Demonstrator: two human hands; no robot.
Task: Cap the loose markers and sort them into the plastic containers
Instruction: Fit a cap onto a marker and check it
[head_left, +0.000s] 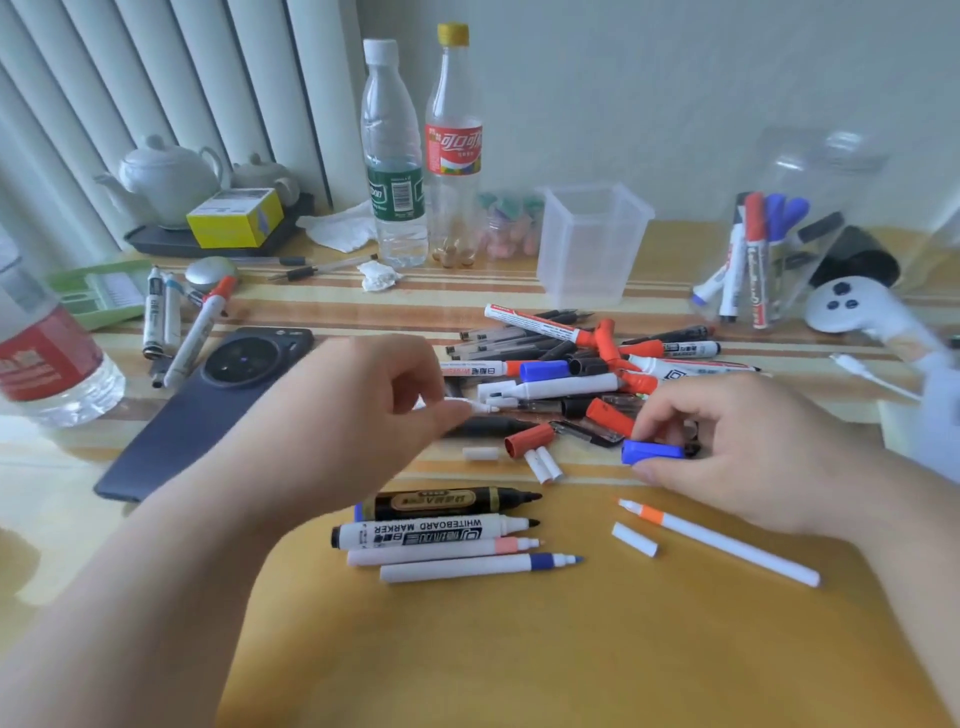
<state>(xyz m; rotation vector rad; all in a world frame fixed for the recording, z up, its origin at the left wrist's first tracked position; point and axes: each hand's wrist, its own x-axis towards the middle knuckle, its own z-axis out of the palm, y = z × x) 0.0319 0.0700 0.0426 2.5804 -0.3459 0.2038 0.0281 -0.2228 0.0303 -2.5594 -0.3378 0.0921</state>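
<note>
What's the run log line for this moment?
left hand: holds thin white marker | right hand: on blue cap | square container: empty

Water bottle (47, 358), left: cut off by the frame edge, blurred
Thin white pen (467, 405): barrel mostly hidden inside the left hand (374, 410)
Blue cap (652, 451): partly covered by fingers of the right hand (748, 447)
Pile of markers (576, 364): lower ones buried, colours unclear
Clear jar (821, 171), right: outline faint, smeared
White controller (852, 306): handle blurred
Marker labels: print mostly too small to read
</note>
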